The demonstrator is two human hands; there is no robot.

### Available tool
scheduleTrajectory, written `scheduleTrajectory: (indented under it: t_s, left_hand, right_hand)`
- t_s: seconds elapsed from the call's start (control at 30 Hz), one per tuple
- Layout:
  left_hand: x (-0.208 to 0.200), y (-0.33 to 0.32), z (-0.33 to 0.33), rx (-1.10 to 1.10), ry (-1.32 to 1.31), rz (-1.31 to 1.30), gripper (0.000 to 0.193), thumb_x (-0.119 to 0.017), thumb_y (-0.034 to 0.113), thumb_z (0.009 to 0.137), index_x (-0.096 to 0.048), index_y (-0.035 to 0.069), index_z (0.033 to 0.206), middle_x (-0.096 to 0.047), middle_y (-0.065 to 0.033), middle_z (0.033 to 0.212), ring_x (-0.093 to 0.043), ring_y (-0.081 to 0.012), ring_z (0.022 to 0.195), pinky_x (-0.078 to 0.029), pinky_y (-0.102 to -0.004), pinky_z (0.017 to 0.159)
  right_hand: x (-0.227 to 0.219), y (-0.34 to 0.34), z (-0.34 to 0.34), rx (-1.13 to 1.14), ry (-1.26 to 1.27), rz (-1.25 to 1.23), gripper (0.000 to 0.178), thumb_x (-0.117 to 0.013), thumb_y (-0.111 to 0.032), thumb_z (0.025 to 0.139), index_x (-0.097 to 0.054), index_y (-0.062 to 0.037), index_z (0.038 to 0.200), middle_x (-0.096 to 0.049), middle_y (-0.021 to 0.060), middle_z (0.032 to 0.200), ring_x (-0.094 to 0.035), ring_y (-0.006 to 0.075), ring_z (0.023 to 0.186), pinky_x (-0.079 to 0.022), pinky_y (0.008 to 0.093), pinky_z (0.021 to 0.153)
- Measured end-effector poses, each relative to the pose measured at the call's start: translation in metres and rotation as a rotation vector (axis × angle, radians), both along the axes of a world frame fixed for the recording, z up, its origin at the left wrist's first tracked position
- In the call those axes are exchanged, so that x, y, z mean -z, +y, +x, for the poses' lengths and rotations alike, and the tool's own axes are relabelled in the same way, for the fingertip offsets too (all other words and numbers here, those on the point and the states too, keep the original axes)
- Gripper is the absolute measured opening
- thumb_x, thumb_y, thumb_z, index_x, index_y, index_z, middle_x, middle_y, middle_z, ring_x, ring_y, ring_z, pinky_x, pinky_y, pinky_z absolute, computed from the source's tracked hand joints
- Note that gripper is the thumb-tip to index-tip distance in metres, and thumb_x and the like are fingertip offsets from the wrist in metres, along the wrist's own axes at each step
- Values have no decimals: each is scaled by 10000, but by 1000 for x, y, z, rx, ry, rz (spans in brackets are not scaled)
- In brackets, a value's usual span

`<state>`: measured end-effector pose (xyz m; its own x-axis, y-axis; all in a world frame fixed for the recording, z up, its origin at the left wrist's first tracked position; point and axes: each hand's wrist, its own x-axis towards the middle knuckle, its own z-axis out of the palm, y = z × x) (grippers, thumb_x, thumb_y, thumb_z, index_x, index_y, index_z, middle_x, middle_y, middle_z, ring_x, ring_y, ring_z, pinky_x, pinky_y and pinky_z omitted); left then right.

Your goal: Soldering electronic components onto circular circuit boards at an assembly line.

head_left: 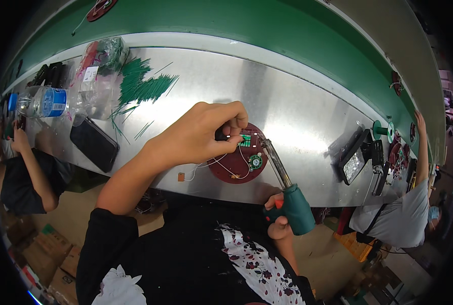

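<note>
A round dark red disc (pixel 225 172) lies on the metal bench, carrying a small green circuit board (pixel 246 139), a round green-rimmed part (pixel 256 162) and thin white wires. My left hand (pixel 203 132) is over the disc's upper left, thumb and fingertips pinched beside the board; what they hold is hidden. My right hand (pixel 280 218) grips a green soldering gun (pixel 298 209) with a red trigger. Its long metal barrel slants up and left, the tip at the disc's right side by the board. A white wire runs left to a small orange-brown square (pixel 181 177).
Many green strips (pixel 142 84) lie loose beside a clear plastic bag (pixel 97 76). A water bottle (pixel 41 101) and black phone (pixel 94 143) are at left. To the right stand a framed lamp-like unit (pixel 355 157) and green spool (pixel 384 131). People work at both sides.
</note>
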<state>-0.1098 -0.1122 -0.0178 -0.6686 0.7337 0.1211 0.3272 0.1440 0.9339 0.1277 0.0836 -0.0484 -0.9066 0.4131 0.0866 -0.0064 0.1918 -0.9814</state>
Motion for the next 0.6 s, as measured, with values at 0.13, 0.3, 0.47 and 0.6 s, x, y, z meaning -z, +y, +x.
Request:
scheduleTrajectory:
  t_s: [0.13, 0.3, 0.47, 0.6]
  left_hand:
    - [0, 1, 1, -9, 3, -9, 231, -753, 12, 799, -598, 29, 971, -641, -36, 802, -596, -137, 685, -483, -267, 630]
    - [-2, 1, 1, -8, -3, -23, 231, -755, 18, 800, -601, 33, 971, -644, -34, 805, -596, -137, 684, -475, -268, 630]
    - [-1, 0, 1, -9, -15, -35, 231, -758, 23, 801, -601, 36, 970, -648, -32, 808, -592, -137, 684, -466, -270, 628]
    - [-1, 1, 0, -2, -26, -41, 233, -761, 24, 802, -600, 32, 970, -647, -31, 808, -590, -137, 685, -465, -271, 627]
  right_hand:
    - [2, 0, -1, -8, -4, -3, 562, -674, -530, 943, -657, 15, 810, -638, 75, 702, -615, 178, 590, -491, 294, 552]
    - [6, 7, 0, -94, -10, 96, 532, -690, -507, 938, -654, 5, 795, -627, 69, 685, -599, 184, 569, -469, 297, 534]
    - [4, 13, -1, -160, 10, 229, 501, -715, -475, 925, -645, -1, 780, -618, 65, 682, -585, 190, 560, -451, 302, 525]
    - [2, 12, -7, -178, 39, 234, 474, -731, -446, 914, -641, -2, 773, -613, 58, 682, -583, 192, 563, -446, 305, 525]
